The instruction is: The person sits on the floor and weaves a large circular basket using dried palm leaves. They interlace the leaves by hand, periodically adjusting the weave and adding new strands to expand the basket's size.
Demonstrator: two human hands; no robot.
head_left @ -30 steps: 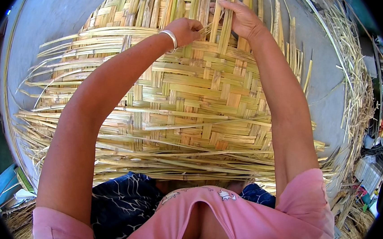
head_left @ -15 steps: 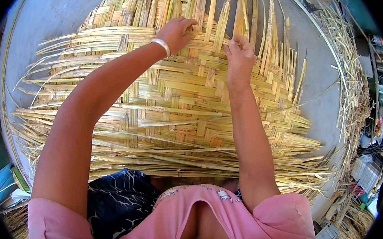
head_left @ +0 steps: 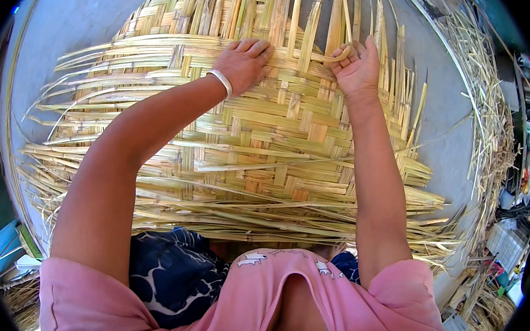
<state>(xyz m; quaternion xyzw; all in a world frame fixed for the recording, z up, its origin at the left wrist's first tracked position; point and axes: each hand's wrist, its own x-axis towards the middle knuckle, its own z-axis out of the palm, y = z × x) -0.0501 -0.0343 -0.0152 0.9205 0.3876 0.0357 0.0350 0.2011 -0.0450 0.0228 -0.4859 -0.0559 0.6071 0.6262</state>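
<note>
A large half-woven mat of flat yellow-green strips spreads out in front of me. My left hand, with a pale bangle at its wrist, lies on the weave near its far part. Its fingers rest over the crosswise strips and its palm is down. To the right, my right hand is turned partly palm up, fingers curled around the bent end of a strip. That strip curves up out of the weave beside several loose lengthwise strips. The fingertips of the left hand are partly hidden.
Loose strip ends fan out along the mat's left side over a grey floor. A heap of thin straw-like shavings runs along the right. Past it lie a crate and mixed clutter; a blue object stands at lower left.
My right hand has shifted right and turned its palm upward, and a bent strip now shows in its fingers. My left hand has settled lower, flatter on the weave.
</note>
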